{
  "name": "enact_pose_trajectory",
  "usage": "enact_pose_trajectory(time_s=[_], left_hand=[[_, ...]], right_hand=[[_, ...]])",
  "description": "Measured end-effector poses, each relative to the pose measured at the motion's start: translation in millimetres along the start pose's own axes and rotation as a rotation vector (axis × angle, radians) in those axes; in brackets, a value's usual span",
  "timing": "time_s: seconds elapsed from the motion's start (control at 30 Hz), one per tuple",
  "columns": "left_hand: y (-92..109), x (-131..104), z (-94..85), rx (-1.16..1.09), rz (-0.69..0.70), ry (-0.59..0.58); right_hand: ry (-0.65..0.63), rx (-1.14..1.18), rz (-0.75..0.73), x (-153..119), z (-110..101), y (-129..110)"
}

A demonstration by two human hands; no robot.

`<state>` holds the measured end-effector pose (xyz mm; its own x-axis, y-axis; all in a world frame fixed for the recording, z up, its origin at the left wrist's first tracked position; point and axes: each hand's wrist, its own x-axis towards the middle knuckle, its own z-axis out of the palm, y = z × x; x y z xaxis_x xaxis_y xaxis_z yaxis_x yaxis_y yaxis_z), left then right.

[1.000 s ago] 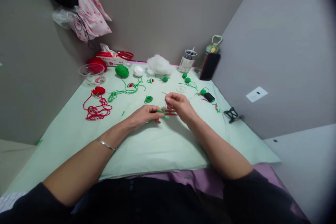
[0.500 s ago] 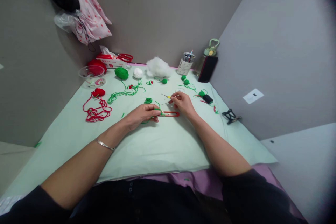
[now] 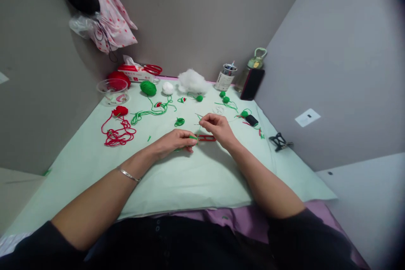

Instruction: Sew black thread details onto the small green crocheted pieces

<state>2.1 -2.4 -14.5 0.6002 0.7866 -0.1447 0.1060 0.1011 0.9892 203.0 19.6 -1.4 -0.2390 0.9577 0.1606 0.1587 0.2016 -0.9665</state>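
Observation:
My left hand (image 3: 177,141) pinches a small green yarn piece (image 3: 193,137) between thumb and fingers, beside one end of a red slotted tool (image 3: 207,138). To the right and slightly above, my right hand (image 3: 217,125) has thumb and forefinger closed on a green yarn strand (image 3: 199,123) that rises from the left hand's piece. A thin dark tip shows left of the right fingers; the rest of it is hidden. A small green yarn coil (image 3: 179,122) lies on the pale green cloth (image 3: 196,181) just beyond the left hand.
Red yarn (image 3: 120,135) lies left. At the back are a clear tub (image 3: 112,93), green ball (image 3: 148,88), white ball (image 3: 167,88), stuffing (image 3: 192,81), pen can (image 3: 225,78), bottle (image 3: 255,61) and phone (image 3: 252,84). A black thread spool (image 3: 252,120) and black clip (image 3: 280,141) sit right.
My right fingers have shifted slightly left and now pinch the green strand. The yellow-handled tool seen earlier is now hidden. My left hand has moved slightly right, covering more of the red tool's end.

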Motion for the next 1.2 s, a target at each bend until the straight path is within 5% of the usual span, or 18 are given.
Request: enact_pose_trajectory(time_s=[0.13,0.37,0.47,0.67,0.8,1.2], left_hand=[[-1,1,-2.4,-0.132,-0.029,0.048],[5,2,-15.2,-0.508,0.117,0.288],[5,3,-18.8,-0.513,0.142,0.352],[3,4,-13.5,-0.248,0.198,0.505],[3,3,-6.7,-0.1,0.2,0.51],[3,0,-0.3,0.04,0.191,0.401]], right_hand=[[-0.055,-0.067,0.008,2,-9,5],[-0.445,-0.848,-0.293,-3,-18,14],[-0.468,-0.943,-0.337,-3,-17,14],[-0.169,-0.606,-0.092,-1,-21,4],[-0.219,-0.351,-0.033,-5,-19,-9],[-0.315,-0.444,-0.077,-11,-9,-13]])
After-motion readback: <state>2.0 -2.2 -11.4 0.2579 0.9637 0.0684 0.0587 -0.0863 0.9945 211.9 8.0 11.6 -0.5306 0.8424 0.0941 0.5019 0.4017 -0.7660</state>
